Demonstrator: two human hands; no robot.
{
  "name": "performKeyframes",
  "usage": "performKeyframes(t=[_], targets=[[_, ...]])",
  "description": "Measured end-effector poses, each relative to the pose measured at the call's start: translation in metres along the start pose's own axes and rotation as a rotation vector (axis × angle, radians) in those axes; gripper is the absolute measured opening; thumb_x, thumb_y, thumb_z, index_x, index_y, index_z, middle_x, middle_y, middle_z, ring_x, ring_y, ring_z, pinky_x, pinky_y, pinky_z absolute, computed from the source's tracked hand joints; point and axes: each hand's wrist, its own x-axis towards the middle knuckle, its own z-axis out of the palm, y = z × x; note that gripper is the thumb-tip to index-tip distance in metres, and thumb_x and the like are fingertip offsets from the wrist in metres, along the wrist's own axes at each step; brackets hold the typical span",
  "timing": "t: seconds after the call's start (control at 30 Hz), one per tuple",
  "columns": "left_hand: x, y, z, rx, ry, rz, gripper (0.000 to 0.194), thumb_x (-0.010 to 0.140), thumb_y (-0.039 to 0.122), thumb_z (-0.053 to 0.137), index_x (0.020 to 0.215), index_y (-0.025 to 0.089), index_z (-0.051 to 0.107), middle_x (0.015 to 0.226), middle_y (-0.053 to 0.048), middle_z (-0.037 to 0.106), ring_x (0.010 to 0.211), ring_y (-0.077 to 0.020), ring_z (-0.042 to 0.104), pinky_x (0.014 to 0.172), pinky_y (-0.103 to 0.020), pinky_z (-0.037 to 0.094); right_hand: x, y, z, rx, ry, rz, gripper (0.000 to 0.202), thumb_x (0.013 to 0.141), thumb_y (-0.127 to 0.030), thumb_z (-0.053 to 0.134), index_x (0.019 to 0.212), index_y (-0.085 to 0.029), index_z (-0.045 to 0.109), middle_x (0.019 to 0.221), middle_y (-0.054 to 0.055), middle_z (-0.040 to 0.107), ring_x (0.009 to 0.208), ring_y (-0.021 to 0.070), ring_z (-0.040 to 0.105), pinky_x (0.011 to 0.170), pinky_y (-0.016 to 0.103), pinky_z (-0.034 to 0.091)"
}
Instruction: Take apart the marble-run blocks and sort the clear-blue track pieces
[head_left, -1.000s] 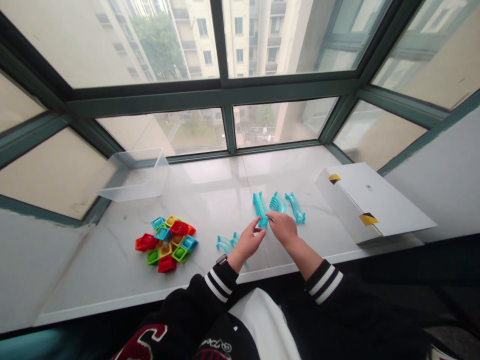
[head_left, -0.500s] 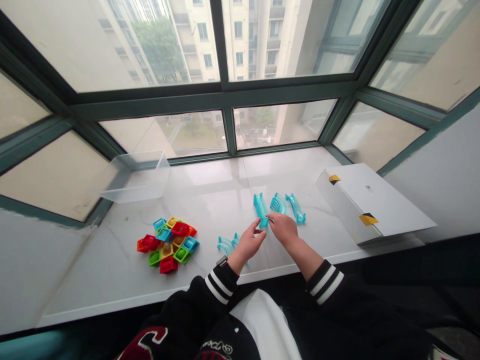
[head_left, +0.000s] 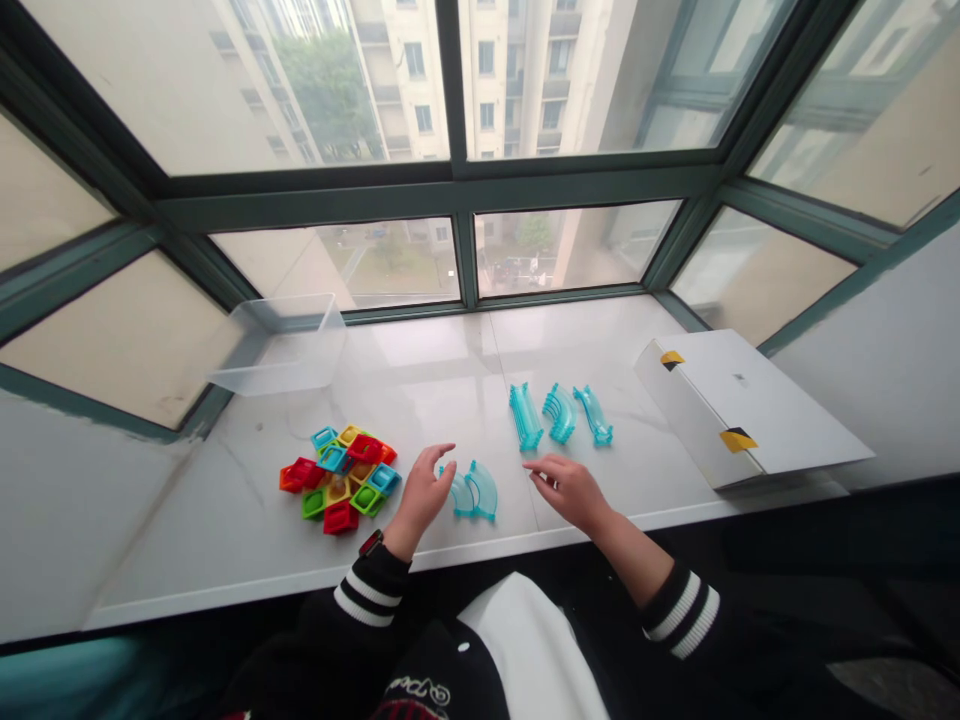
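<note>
Clear blue curved track pieces (head_left: 480, 492) lie near the front edge, just right of my left hand (head_left: 426, 488), whose thumb and fingers are apart with nothing between them. My right hand (head_left: 562, 485) hovers over the surface with nothing in it, fingers apart. Beyond it are a straight stack of blue track pieces (head_left: 526, 417), a curved stack (head_left: 559, 413) and a wavy stack (head_left: 594, 416), side by side. Left of my left hand sits a pile of red, yellow, green and blue blocks (head_left: 337, 488).
An open clear plastic bin (head_left: 281, 370) stands at the back left of the white ledge (head_left: 420, 350). A white box (head_left: 757, 400) with yellow and black tape is at the right. Windows enclose the back and sides.
My left hand has moved left, away from the straight stack, uncovering the front curved pieces. My right hand has drawn back slightly from the stacks. The view has shifted a little.
</note>
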Motion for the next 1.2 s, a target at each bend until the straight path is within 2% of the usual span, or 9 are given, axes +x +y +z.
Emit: performKeyframes(t=[0.07,0.17,0.3,0.4,0.57,0.73,0.83,1.03,1.2], targets=[[-0.014,-0.011,-0.006,0.121,0.021,0.044,0.033,0.092,0.032,0.061,0.123,0.024,0.071,0.131,-0.01,0.067,0.13,-0.0268,0.061,0.119,-0.049,0.044,-0.007,-0.002,0.016,0.015,-0.139,0.008,0.033,0.1,-0.029,0.06,0.129,-0.029,0.074,0.105,0.002,0.077,0.069,0.0127,0.068,0.081,0.028,0.058],[-0.036,-0.023,0.0,0.22,-0.028,0.024,0.037,0.092,0.031,0.064,0.127,0.024,0.071,0.142,-0.012,0.06,0.137,-0.029,0.057,0.121,-0.049,0.043,-0.011,-0.011,0.042,0.008,-0.307,-0.007,0.046,0.096,-0.031,0.067,0.142,-0.033,0.065,0.117,0.003,0.073,0.078,0.013,0.071,0.085,0.027,0.058],[-0.058,-0.032,0.019,0.348,-0.099,-0.03,0.045,0.091,0.03,0.068,0.135,0.023,0.067,0.163,-0.015,0.042,0.15,-0.0354,0.044,0.124,-0.053,0.038,-0.011,-0.026,0.071,-0.051,-0.381,0.014,0.054,0.094,-0.033,0.072,0.147,-0.031,0.062,0.131,0.008,0.067,0.09,0.0174,0.072,0.087,0.029,0.058],[-0.064,-0.037,0.027,0.445,-0.121,-0.031,0.046,0.092,0.029,0.066,0.137,0.021,0.066,0.17,-0.016,0.034,0.154,-0.037,0.039,0.125,-0.056,0.034,-0.011,-0.028,0.083,-0.084,-0.355,0.045,0.045,0.092,-0.03,0.073,0.137,-0.029,0.069,0.133,0.009,0.066,0.094,0.019,0.072,0.091,0.03,0.057],[-0.064,-0.045,0.029,0.505,-0.12,-0.016,0.045,0.095,0.018,0.057,0.138,0.024,0.064,0.169,-0.013,0.039,0.154,-0.0314,0.04,0.127,-0.052,0.033,-0.016,-0.018,0.089,-0.065,-0.321,0.077,0.037,0.088,-0.022,0.074,0.125,-0.027,0.075,0.123,0.006,0.069,0.087,0.0169,0.071,0.086,0.026,0.055],[-0.064,-0.045,0.027,0.5,-0.123,0.002,0.043,0.094,0.016,0.057,0.137,0.021,0.065,0.169,-0.015,0.039,0.154,-0.0314,0.041,0.127,-0.05,0.032,-0.021,-0.006,0.087,-0.052,-0.257,0.103,0.036,0.084,-0.015,0.071,0.118,-0.027,0.077,0.117,0.005,0.071,0.083,0.0158,0.07,0.084,0.026,0.054],[-0.064,-0.04,0.024,0.473,-0.138,-0.017,0.045,0.091,0.012,0.057,0.134,0.021,0.066,0.168,-0.015,0.04,0.154,-0.0312,0.04,0.128,-0.05,0.031,-0.024,0.0,0.085,-0.036,-0.236,0.101,0.035,0.083,-0.017,0.073,0.117,-0.027,0.076,0.115,0.005,0.07,0.078,0.0152,0.069,0.081,0.026,0.054],[-0.065,-0.032,0.025,0.446,-0.236,-0.034,0.049,0.085,0.006,0.059,0.13,0.024,0.068,0.171,-0.011,0.037,0.161,-0.034,0.027,0.13,-0.063,0.02,-0.025,0.004,0.083,0.043,-0.156,0.077,0.032,0.084,-0.017,0.072,0.114,-0.027,0.075,0.115,0.004,0.071,0.074,0.0145,0.07,0.082,0.03,0.058],[-0.061,-0.027,0.031,0.395,-0.283,0.037,0.057,0.082,0.003,0.06,0.133,0.026,0.068,0.171,-0.009,0.036,0.162,-0.0341,0.024,0.13,-0.064,0.017,-0.022,0.002,0.075,0.13,-0.049,0.004,0.028,0.089,-0.022,0.07,0.117,-0.026,0.072,0.112,0.005,0.071,0.071,0.0144,0.07,0.078,0.032,0.061]])
